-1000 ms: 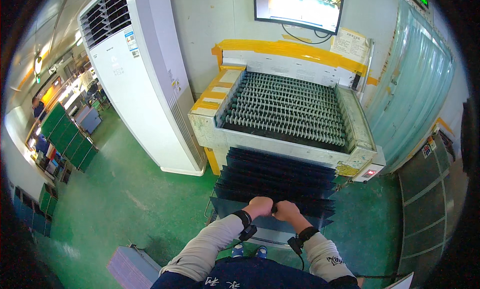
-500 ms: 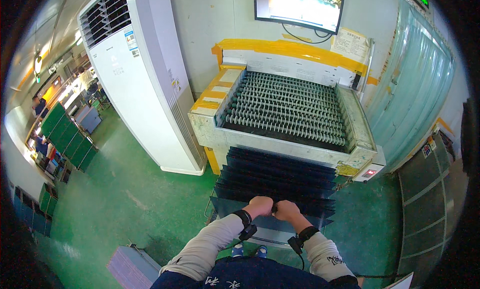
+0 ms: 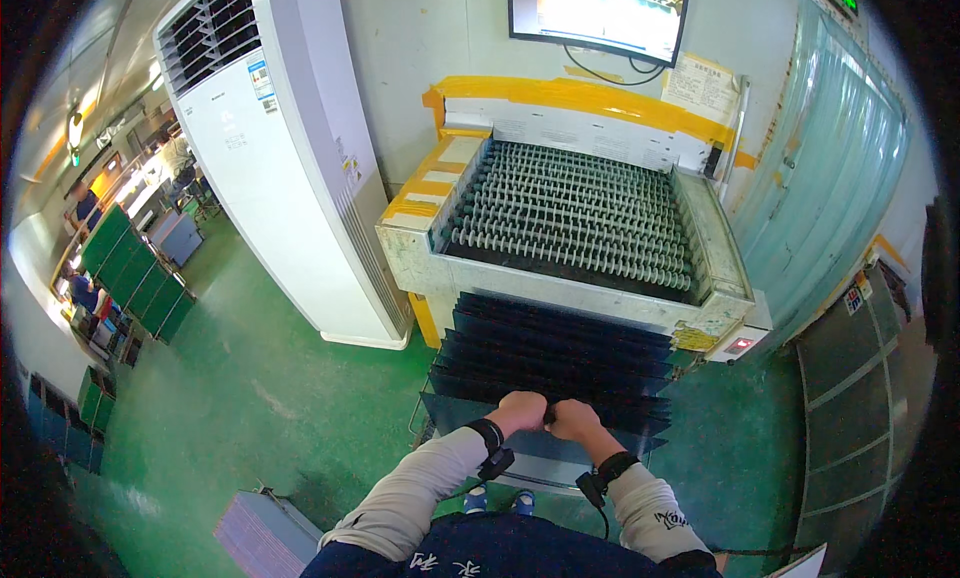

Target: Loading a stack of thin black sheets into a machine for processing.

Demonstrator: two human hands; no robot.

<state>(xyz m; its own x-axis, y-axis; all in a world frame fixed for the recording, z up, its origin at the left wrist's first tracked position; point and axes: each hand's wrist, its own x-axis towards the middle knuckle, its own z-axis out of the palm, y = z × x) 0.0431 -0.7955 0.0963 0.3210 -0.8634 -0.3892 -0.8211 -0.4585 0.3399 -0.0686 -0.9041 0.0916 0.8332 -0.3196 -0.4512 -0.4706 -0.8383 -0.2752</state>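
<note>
My left hand (image 3: pixel 521 412) and my right hand (image 3: pixel 574 420) sit close together above the near end of a row of dark panels (image 3: pixel 545 363). The fingers of both are curled closed. Something small and black shows between them, too little of it to name. The panels stand on edge one behind another, several of them, in a rack with a metal frame (image 3: pixel 545 484). Black bands with small dark boxes are strapped round both wrists.
Beyond the panels stands a machine with rows of ridged rollers (image 3: pixel 575 218) and a small switch box (image 3: pixel 740 346). A tall white air conditioner (image 3: pixel 290 178) is to its left. Flat boards (image 3: pixel 262 534) lean at lower left; a dark rack (image 3: pixel 850 408) stands right. People work far left.
My hands and the panels have not visibly moved. Far off at the left, people at the benches have shifted slightly.
</note>
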